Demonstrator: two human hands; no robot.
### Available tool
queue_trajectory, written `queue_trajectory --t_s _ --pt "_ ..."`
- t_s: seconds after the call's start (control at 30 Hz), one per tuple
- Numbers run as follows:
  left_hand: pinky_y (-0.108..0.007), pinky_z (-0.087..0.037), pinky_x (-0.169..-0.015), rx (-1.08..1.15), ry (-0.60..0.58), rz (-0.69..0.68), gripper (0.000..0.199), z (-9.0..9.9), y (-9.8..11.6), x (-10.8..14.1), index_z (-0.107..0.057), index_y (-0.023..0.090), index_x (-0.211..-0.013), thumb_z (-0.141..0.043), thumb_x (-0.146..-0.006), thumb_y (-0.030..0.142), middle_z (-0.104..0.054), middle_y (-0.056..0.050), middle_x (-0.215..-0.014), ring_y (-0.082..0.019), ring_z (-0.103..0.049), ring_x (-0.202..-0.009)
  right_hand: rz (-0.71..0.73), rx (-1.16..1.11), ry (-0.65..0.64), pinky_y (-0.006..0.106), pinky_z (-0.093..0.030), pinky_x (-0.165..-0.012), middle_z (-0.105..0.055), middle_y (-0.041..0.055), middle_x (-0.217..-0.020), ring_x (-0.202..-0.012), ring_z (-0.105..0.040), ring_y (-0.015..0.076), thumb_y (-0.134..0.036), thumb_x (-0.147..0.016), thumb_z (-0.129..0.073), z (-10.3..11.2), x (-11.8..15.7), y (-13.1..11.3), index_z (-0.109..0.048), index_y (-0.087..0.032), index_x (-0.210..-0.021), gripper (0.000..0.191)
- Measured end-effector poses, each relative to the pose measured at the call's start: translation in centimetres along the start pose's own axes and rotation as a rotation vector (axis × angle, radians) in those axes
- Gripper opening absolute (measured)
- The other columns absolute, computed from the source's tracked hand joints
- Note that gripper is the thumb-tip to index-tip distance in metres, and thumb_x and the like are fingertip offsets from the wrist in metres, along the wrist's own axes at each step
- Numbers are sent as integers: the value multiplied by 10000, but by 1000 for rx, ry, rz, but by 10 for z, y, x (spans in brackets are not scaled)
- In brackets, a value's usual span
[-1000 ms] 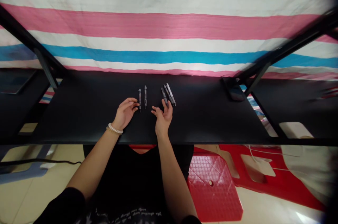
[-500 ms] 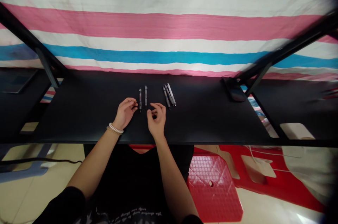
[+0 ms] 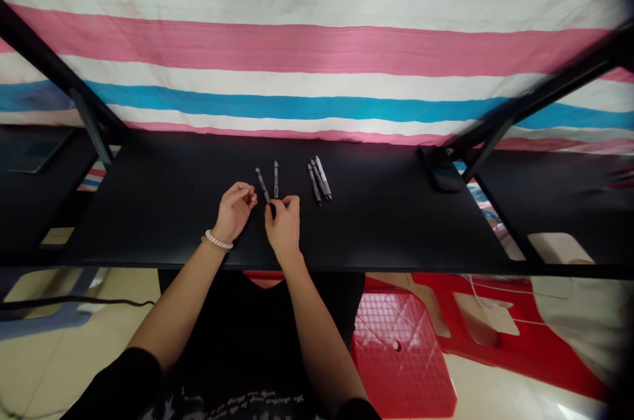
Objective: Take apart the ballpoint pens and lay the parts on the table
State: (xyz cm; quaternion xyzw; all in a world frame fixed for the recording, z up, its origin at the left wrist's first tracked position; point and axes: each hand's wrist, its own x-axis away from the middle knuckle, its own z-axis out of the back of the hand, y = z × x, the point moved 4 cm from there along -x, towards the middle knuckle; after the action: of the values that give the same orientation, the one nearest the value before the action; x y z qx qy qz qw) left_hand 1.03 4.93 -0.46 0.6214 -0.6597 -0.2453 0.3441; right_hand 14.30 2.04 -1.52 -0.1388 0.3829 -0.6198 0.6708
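My right hand [image 3: 283, 225] has its thumb and fingers closed on the lower end of a dark grey pen [image 3: 262, 186], whose upper end slants to the left. Just right of it another slim grey pen [image 3: 276, 175] lies upright in view, its lower end close to my right fingers. My left hand [image 3: 236, 210] rests by the slanted pen with fingers loosely curled, slightly apart, and nothing visible in them. Farther right, two dark grey pens [image 3: 314, 183] lie side by side with a white and grey pen [image 3: 323, 175].
The black tabletop [image 3: 148, 209] carries a dark flat object [image 3: 440, 169] near its right back corner. Black slanted frame bars [image 3: 539, 100] flank both sides. A striped sheet [image 3: 307, 50] hangs behind. A red stool [image 3: 401, 347] stands below the front edge.
My right hand has moved left and closed on the left pen's lower end. That pen now tilts, its top leaning left. My left hand has hardly moved.
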Motion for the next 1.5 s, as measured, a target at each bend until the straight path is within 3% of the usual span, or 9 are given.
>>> queue_trajectory --t_s 0.33,0.6,0.77,1.03,1.17,1.27,1.33,1.43,1.5 --pt "-260 -515 -647 -166 16 67 213 4 -9 -3 -666 144 -745 -815 -719 294 -699 -41 -745 -161 -706 -696 -139 -416 260 308 -509 -730 -603 63 -864 -769 -614 177 -370 -1023 -440 19 2 13 -588 -204 -735 364" --pt "-320 -582 -829 -90 9 30 376 8 -7 -3 -711 174 -1030 -860 -755 381 -785 -60 -922 -178 -755 -844 -20 -513 82 313 -514 -727 -643 51 -834 -746 -632 177 -397 -1032 -441 20 6 2 -594 -210 -782 348" --pt "-320 -596 -858 -65 -66 78 331 6 -9 0 -699 178 -927 -888 -726 362 -794 -53 -946 -192 -763 -914 -165 -741 13 266 -517 -580 -685 29 -833 -586 -632 138 -455 -1007 -520 11 8 10 -682 -202 -1065 306" --pt "-287 -596 -844 -106 -75 109 348 4 -11 2 -686 154 -878 -901 -704 366 -791 -60 -957 -180 -756 -943 -75 -691 104 259 -539 -538 -678 10 -726 -516 -637 124 -383 -986 -571 16 9 10 -771 -193 -990 276" --pt "-304 -589 -862 -111 -41 109 353 8 -13 0 -691 148 -887 -898 -706 370 -791 -66 -950 -184 -758 -927 -29 -690 126 291 -604 -627 -743 39 -829 -618 -709 154 -314 -973 -601 18 9 7 -787 -216 -1005 213" --pt "-313 -583 -878 -86 -14 95 344 10 -14 -1 -691 149 -879 -902 -703 356 -793 -67 -944 -181 -758 -921 -12 -689 139 359 -621 -866 -767 67 -1009 -914 -749 210 -321 -935 -669 17 7 7 -785 -232 -1021 169" --pt "-315 -582 -880 -72 -11 95 346 9 -13 -1 -691 150 -874 -908 -695 351 -794 -67 -942 -180 -759 -917 -72 -738 108 387 -620 -897 -761 78 -1081 -996 -738 231 -362 -900 -717 13 6 10 -757 -230 -1120 260" --pt "-318 -584 -883 -59 -26 116 354 6 -13 0 -693 148 -871 -918 -680 344 -795 -68 -934 -183 -759 -916 -184 -815 12 342 -642 -686 -763 58 -891 -722 -738 190 -406 -932 -673 5 6 15 -752 -215 -1144 296" --pt "-322 -583 -895 -50 -34 131 354 5 -13 1 -696 150 -873 -922 -674 336 -796 -65 -936 -183 -759 -922 -146 -787 32 343 -639 -721 -751 58 -884 -740 -734 186 -377 -944 -655 7 6 15 -792 -223 -1016 219"
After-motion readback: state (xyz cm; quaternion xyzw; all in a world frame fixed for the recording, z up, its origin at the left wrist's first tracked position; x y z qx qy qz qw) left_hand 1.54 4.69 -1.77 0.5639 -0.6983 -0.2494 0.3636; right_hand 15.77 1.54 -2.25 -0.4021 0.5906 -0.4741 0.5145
